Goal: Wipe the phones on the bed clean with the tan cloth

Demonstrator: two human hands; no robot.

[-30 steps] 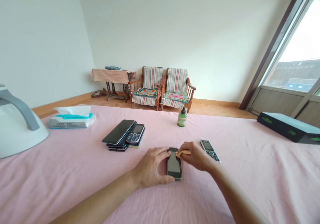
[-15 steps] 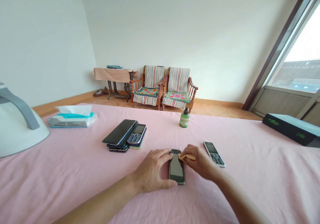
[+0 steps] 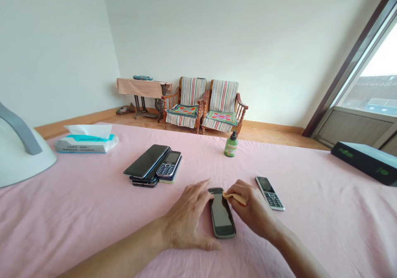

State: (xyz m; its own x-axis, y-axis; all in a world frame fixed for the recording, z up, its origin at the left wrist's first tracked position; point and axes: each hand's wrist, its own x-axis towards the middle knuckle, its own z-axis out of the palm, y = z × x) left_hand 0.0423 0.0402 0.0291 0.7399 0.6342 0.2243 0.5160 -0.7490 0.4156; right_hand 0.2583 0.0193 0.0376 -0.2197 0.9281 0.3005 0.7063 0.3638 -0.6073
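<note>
A dark phone with a grey reflective screen [image 3: 222, 212] lies face up on the pink cloth between my hands. My left hand [image 3: 189, 218] rests on its left side, fingers spread, a fingertip by the phone's upper left edge and the thumb low on the cloth. Pinched in my right hand [image 3: 250, 203] is a folded yellow cloth [image 3: 237, 198], its tip against the phone's upper right edge. Just right of that hand lies a silver keypad phone [image 3: 269, 193]. A stack of dark phones [image 3: 148, 162] sits further left, beside a blue keypad phone [image 3: 169, 164].
A green pump bottle [image 3: 230, 145] stands beyond the phone. Towards the left are a tissue pack [image 3: 85, 141] and a white kettle-like vessel with a grey handle [image 3: 21, 145]. A black box [image 3: 366, 162] lies at the right edge. Two chairs [image 3: 221, 104] stand behind the table.
The phone between my hands has turned slightly, its lower end swinging right and nearer. My left thumb has come off its lower edge. The camera view has shifted a little.
</note>
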